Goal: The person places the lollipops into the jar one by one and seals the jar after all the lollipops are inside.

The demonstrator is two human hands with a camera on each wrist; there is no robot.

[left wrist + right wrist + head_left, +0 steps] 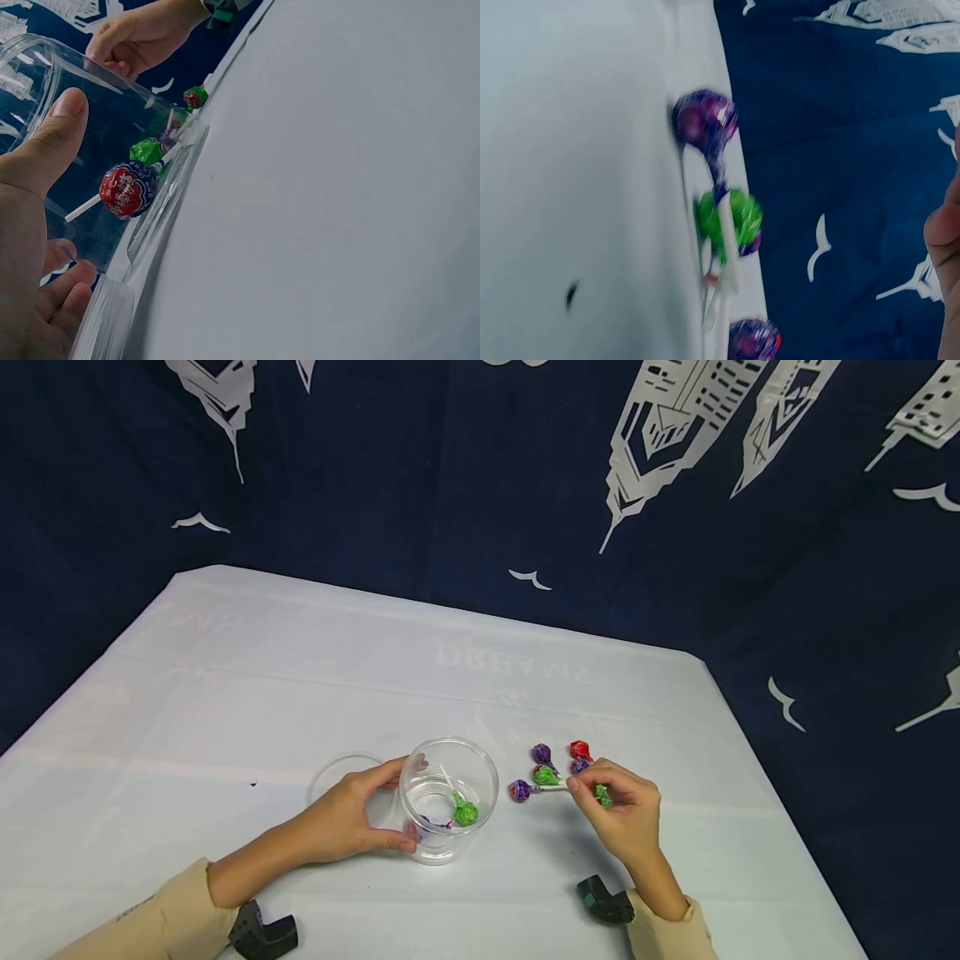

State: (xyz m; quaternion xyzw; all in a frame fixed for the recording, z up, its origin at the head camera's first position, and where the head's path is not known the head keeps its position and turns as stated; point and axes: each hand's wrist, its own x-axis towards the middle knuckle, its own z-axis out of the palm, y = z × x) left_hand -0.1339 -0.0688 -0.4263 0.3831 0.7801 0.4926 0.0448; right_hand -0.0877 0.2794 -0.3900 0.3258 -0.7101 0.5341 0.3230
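Observation:
My left hand [341, 818] grips a clear plastic cup [487, 777] from its left side, thumb and fingers around the wall. Inside lie a green-wrapped lollipop [466, 813] and a blue-and-red lollipop [129, 189]. To the right of the cup, my right hand [624, 806] hovers over lollipops on the table, its fingers bent. A purple lollipop [520, 791] points its stick at those fingertips in the head view; the right wrist view shows the stick [727, 247] apart from the hand [946, 232]. Nearby are another purple lollipop [542, 754] and a green one [545, 774].
A round clear lid [318, 781] lies flat by my left hand. Beyond the right fingers sit a red lollipop [580, 749] and a partly covered green one [603, 795]. White cloth covers the table [300, 677]; a dark blue printed curtain [420, 485] hangs behind it.

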